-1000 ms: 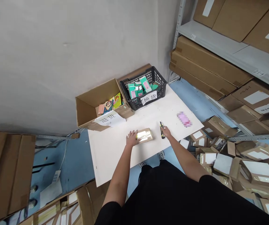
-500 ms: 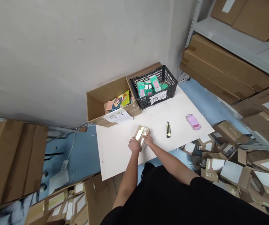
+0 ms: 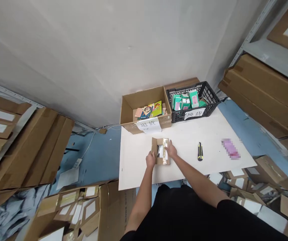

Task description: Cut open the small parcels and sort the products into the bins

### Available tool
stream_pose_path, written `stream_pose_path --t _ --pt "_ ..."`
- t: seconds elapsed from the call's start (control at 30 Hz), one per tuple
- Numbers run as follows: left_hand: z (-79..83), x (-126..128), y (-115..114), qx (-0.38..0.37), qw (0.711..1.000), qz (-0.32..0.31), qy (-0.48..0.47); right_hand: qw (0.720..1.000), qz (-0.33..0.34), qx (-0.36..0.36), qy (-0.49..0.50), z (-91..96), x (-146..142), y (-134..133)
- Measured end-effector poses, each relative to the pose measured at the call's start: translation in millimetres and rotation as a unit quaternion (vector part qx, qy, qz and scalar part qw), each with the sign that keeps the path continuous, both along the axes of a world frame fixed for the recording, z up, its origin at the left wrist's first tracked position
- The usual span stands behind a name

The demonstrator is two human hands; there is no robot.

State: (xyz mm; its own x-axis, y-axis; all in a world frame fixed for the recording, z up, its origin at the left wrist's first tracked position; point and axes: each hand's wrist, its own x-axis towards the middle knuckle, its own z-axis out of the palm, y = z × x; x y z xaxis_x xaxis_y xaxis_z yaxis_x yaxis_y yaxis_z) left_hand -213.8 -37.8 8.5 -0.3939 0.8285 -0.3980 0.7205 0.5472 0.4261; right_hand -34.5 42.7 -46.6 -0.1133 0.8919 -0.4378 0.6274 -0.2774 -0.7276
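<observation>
A small cardboard box [image 3: 161,161] lies on the white table [image 3: 136,167] in front of me, its top flaps folded apart. Something white and dark shows inside it, too small to name. My left hand [image 3: 150,159] grips the left flap and side. On the right, my right hand [image 3: 171,149] holds the taped right flap. A black and yellow utility knife [image 3: 200,151] rests on the table to the right of the box. Farther right lies a pink, pixelated object [image 3: 230,149].
At the table's back stand a large open carton [image 3: 146,126] with booklets and a paper sign, and a black plastic basket [image 3: 209,110] holding green boxes. Opened cartons are heaped on the floor at right, and a big carton [image 3: 103,211] full of boxes stands at lower left.
The small box has gone from closed to open, its flaps pulled apart by both hands. My view has turned left, so everything appears shifted to the right.
</observation>
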Motion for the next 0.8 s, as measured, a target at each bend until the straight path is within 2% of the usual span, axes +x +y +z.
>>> stream_pose_path --t 0.13,0.23,0.3,0.4,0.5,0.6,0.63,0.7,0.8 --pt "-7.3 10.0 -1.6 0.018 0.998 0.049 -0.017 0.997 -0.030 0.011 -0.069 11.2 -23.5 -35.8" --pt "-9.8 9.5 0.4 0.057 0.998 0.013 -0.011 0.999 -0.048 0.018 0.001 18.0 -12.0 -39.9" --pt "-11.7 7.3 2.4 0.090 0.995 -0.045 0.016 0.995 -0.060 -0.005 0.076 22.2 7.5 -35.7" --pt "-13.7 8.4 4.1 0.121 0.973 -0.195 0.032 0.987 -0.089 -0.054 0.125 26.4 36.8 -35.5" --pt "-12.1 12.3 -0.1 0.132 0.935 -0.329 -0.003 0.990 -0.138 -0.012 0.036 28.8 50.3 -46.3" --pt "-9.1 8.4 -13.2 0.171 0.913 -0.368 -0.041 0.975 -0.157 0.093 -0.130 33.7 48.5 -54.3" --pt "-9.2 4.5 -19.2 0.181 0.907 -0.377 -0.058 0.966 -0.137 0.134 -0.174 36.0 45.5 -54.0" --pt "-12.1 -6.2 -32.3 0.187 0.896 -0.393 -0.081 0.956 -0.044 0.191 -0.218 40.6 36.1 -48.8" --pt "-22.4 -21.8 -49.6 0.169 0.897 -0.403 -0.068 0.959 0.134 0.157 -0.192 44.9 14.5 -32.7"
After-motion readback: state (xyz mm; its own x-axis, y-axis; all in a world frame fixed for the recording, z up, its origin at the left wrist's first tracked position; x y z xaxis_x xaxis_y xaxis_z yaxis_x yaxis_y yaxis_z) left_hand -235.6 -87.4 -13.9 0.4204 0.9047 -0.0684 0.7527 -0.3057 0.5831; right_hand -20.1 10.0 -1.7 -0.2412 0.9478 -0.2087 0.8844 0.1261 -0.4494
